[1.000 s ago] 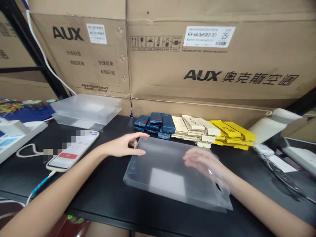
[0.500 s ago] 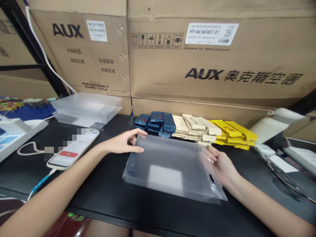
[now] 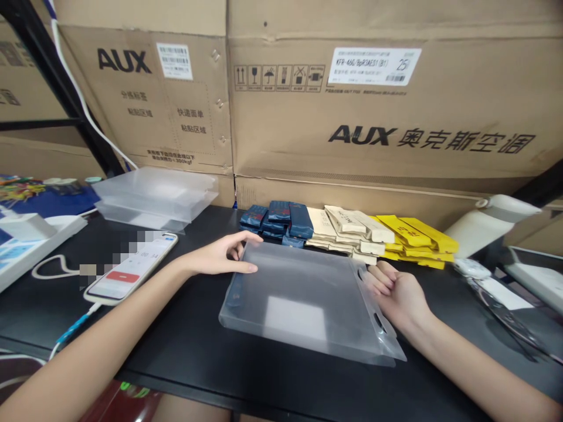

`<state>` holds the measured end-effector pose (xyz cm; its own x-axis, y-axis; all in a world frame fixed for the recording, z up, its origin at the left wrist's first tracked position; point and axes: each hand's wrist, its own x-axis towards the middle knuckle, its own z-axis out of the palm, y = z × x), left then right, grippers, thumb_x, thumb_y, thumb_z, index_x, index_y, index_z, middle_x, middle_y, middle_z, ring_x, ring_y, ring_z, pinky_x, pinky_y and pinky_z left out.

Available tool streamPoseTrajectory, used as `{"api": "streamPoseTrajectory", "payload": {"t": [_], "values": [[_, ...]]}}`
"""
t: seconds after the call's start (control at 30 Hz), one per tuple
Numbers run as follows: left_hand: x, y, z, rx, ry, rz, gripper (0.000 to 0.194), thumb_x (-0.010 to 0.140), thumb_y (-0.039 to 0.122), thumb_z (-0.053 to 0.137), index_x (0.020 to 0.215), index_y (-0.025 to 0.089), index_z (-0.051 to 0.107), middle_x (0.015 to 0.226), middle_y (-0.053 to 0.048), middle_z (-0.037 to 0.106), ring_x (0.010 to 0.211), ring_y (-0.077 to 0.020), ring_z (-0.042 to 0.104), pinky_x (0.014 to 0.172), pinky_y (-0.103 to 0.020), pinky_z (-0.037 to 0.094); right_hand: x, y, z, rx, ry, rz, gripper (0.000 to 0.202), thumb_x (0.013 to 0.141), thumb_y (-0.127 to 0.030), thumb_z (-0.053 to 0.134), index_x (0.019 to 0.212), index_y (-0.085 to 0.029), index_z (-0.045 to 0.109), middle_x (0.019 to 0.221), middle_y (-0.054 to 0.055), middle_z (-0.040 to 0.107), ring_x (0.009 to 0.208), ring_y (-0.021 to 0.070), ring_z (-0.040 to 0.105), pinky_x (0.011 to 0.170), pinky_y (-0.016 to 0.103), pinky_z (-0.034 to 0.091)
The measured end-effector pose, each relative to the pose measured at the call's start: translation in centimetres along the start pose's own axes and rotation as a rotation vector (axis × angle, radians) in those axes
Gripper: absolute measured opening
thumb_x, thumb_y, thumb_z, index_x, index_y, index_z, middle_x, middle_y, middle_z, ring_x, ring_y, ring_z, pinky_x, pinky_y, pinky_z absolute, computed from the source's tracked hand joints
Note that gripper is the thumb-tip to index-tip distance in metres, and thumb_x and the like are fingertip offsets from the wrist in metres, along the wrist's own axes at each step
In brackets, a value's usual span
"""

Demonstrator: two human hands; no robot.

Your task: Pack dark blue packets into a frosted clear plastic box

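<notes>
A frosted clear plastic bag (image 3: pixel 299 281) with handle slots at its right end lies on the black tabletop. A dark blue packet shows faintly through its left end. My left hand (image 3: pixel 222 255) grips the bag's far left corner, the thumb on top and the other fingers bent down behind it. At the slotted end, the curled fingers of my right hand (image 3: pixel 396 293) are closed at the bag's edge. Just behind the bag lie piles of dark blue packets (image 3: pixel 301 220), cream packets (image 3: pixel 352 225) and yellow packets (image 3: pixel 409 231).
More frosted bags (image 3: pixel 153 193) are stacked at the back left. A phone (image 3: pixel 132 269) on a cable lies left of my arm, near a white power strip (image 3: pixel 44 246). A white bottle (image 3: pixel 492 225) and glasses (image 3: pixel 501 313) are on the right. Cardboard boxes (image 3: pixel 281 135) stand behind.
My right hand has shifted slightly right, and its fingers are curled more at the bag's slotted edge. The left hand and the bag have hardly moved.
</notes>
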<state>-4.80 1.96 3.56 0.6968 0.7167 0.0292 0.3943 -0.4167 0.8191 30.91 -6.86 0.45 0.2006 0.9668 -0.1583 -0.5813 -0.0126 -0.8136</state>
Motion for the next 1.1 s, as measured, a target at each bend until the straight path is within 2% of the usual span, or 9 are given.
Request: {"api": "streamPoseTrajectory", "payload": {"t": [0.1,0.2,0.27,0.37,0.73,0.97,1.1], "values": [[0.4,-0.2,0.2,-0.155,0.053,-0.043,0.051,0.082,0.051,0.064,0.124,0.023,0.057,0.091,-0.002,0.059,0.072,-0.0126,0.051,0.066,-0.025,0.044,0.1,0.1,-0.1,0.005,-0.007,0.001,0.041,0.049,-0.002,0.049,0.057,-0.02,0.012,0.046,-0.007,0.016,0.036,0.0068,0.019,0.036,0.017,0.026],[1.0,-0.8,0.4,-0.381,0.251,-0.126,0.051,0.085,0.057,0.058,0.122,0.021,0.057,0.109,-0.008,0.063,0.067,-0.01,0.051,0.062,-0.023,0.044,0.0,0.1,0.1,0.033,0.029,0.003,0.041,0.048,-0.002,0.049,0.056,-0.02,0.013,0.045,-0.006,0.02,0.036,0.0065,0.02,0.035,0.017,0.025],[1.5,-1.4,0.3,-0.511,0.389,-0.167,0.052,0.084,0.057,0.06,0.12,0.02,0.057,0.106,-0.009,0.065,0.059,-0.0068,0.048,0.056,-0.02,0.042,-0.1,0.1,0.4,0.053,0.055,0.007,0.04,0.047,-0.001,0.049,0.055,-0.02,0.015,0.044,-0.006,0.022,0.035,0.0062,0.021,0.034,0.017,0.025],[2.0,-2.3,0.1,-0.65,0.479,-0.214,0.05,0.081,0.052,0.066,0.119,0.02,0.056,0.097,-0.007,0.066,0.058,-0.0065,0.05,0.056,-0.02,0.046,-0.2,0.1,0.6,0.065,0.079,0.014,0.039,0.045,0.0,0.049,0.053,-0.02,0.017,0.043,-0.006,0.023,0.035,0.006,0.022,0.033,0.017,0.025],[2.0,-2.2,0.1,-0.664,0.522,-0.241,0.04,0.077,0.046,0.072,0.106,0.019,0.065,0.115,-0.01,0.067,0.074,-0.0118,0.063,0.06,-0.021,0.053,-0.2,0.1,0.6,0.056,0.072,0.009,0.038,0.05,0.0,0.049,0.054,-0.02,0.018,0.043,-0.006,0.024,0.035,0.0059,0.023,0.034,0.016,0.028],[2.2,-2.1,0.1,-0.648,0.547,-0.236,0.047,0.078,0.045,0.072,0.116,0.021,0.06,0.114,-0.01,0.066,0.075,-0.0123,0.063,0.057,-0.021,0.054,-0.3,0.1,1.1,0.082,0.109,0.018,0.036,0.047,0.001,0.049,0.052,-0.02,0.02,0.042,-0.006,0.025,0.034,0.0056,0.025,0.033,0.016,0.028],[2.2,-2.3,0.1,-0.659,0.553,-0.23,0.045,0.075,0.045,0.074,0.111,0.019,0.063,0.113,-0.01,0.066,0.076,-0.0131,0.062,0.056,-0.022,0.055,-0.4,0.1,1.2,0.1,0.126,0.019,0.036,0.047,0.002,0.048,0.052,-0.02,0.021,0.041,-0.006,0.025,0.034,0.0055,0.026,0.033,0.016,0.028]]}}
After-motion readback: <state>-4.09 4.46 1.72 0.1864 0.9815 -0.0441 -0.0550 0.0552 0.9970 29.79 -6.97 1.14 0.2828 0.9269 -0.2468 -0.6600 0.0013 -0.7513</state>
